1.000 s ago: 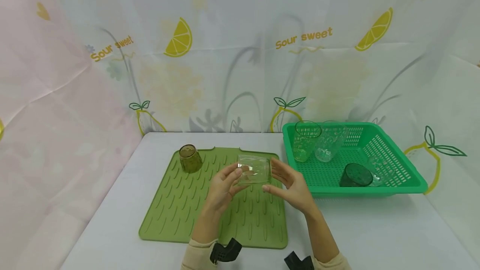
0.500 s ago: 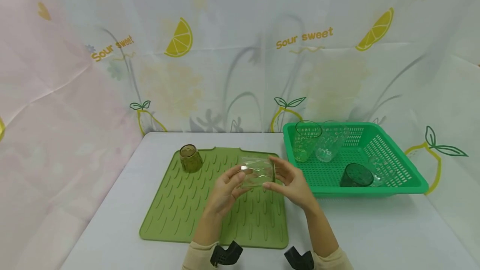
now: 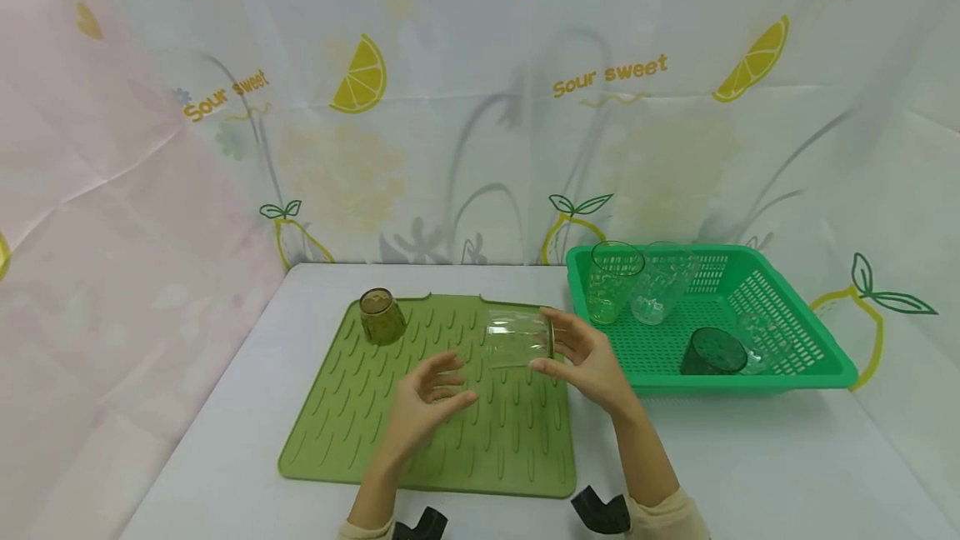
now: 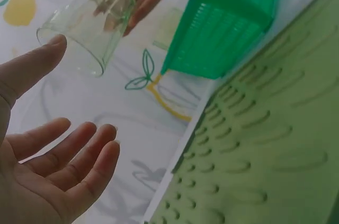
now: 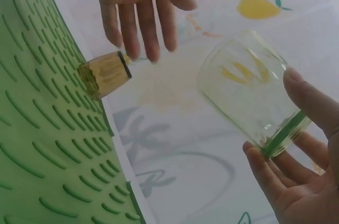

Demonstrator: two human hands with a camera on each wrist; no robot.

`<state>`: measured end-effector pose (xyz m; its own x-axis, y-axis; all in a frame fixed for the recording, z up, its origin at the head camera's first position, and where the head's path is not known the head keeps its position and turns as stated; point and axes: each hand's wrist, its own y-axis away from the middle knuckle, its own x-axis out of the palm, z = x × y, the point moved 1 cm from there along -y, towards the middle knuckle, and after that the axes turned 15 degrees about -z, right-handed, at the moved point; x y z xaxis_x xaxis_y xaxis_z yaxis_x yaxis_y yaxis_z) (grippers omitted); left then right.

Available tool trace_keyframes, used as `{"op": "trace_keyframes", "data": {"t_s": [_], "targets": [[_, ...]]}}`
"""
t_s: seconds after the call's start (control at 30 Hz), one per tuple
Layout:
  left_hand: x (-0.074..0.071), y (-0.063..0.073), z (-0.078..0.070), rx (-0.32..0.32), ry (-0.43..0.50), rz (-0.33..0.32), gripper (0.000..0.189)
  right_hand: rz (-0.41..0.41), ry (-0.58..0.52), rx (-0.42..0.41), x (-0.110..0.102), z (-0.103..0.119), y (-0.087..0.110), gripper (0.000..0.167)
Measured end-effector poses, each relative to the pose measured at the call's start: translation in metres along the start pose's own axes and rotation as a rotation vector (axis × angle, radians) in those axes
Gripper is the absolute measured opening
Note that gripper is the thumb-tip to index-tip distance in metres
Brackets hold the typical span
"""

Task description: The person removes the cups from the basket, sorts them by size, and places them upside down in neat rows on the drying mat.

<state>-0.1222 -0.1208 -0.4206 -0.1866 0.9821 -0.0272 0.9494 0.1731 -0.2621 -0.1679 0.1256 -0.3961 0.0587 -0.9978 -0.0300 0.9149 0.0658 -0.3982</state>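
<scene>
Okay, so the left hand (image 3: 423, 402) just let go of the clear glass (image 3: 517, 338) and dropped down to the left, fingers relaxed, nothing in them. Both hands were on it a moment ago; now the right hand (image 3: 585, 357) alone grips it round the base end, so I'd guess that one carries all the weight. It's up in the air over the green mat (image 3: 360, 432), near the right edge. It lies sideways, long axis roughly level, left to right, mouth facing left, base toward the right palm
</scene>
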Motion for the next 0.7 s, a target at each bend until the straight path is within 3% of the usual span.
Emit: {"op": "trace_keyframes", "data": {"t_s": [0.2,0.47,0.57,0.7], "targets": [[-0.035,0.015,0.009,0.08,-0.259,-0.117,0.054,0.002,-0.004,0.01,0.0,-0.002,-0.003,0.066],[-0.087,0.033,0.022,0.021,-0.633,-0.227,0.065,0.014,-0.006,0.023,0.002,-0.002,-0.005,0.067],[-0.106,0.041,0.025,0.053,-0.752,-0.268,0.069,0.015,-0.003,0.032,0.003,-0.002,-0.005,0.067],[-0.128,0.052,0.033,0.143,-0.872,-0.345,0.072,0.013,0.005,0.035,0.004,-0.002,-0.006,0.067]]}}
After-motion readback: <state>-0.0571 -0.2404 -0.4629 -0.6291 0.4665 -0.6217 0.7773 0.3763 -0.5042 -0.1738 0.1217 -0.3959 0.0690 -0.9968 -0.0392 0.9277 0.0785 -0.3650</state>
